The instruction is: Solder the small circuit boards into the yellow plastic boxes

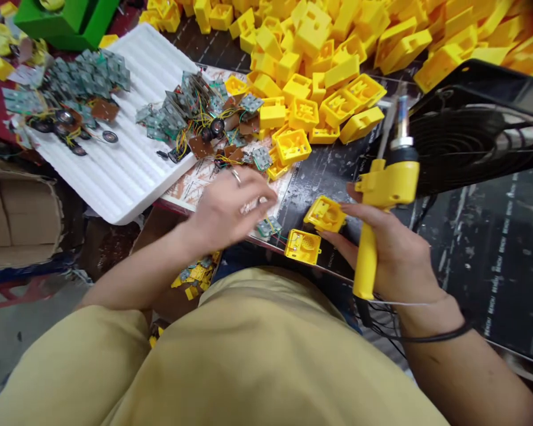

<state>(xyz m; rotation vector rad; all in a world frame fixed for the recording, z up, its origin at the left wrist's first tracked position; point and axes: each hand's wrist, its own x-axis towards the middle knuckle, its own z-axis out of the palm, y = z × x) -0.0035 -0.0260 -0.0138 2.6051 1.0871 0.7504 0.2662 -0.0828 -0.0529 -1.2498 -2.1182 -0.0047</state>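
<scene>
My right hand (395,248) is wrapped around a yellow soldering gun (388,180), its metal tip pointing up and away. The thumb and a finger of the same hand also rest on a yellow plastic case half (324,214). Just in front of it, near the table edge, lies a second case half (302,246) with a round speaker grille and thin wires. Those wires run toward a small circuit board (269,226) at the edge. Slightly blurred, my left hand (231,204) hovers above that board, fingers curled together; anything small between the fingertips is unclear.
A white foam tray (137,183) at left carries piles of wired circuit boards (89,74) and small speakers. Yellow cases (302,41) are heaped along the back. A black fan (466,130) stands at right. A green bin (71,23) sits back left; a cardboard box (22,213) is below.
</scene>
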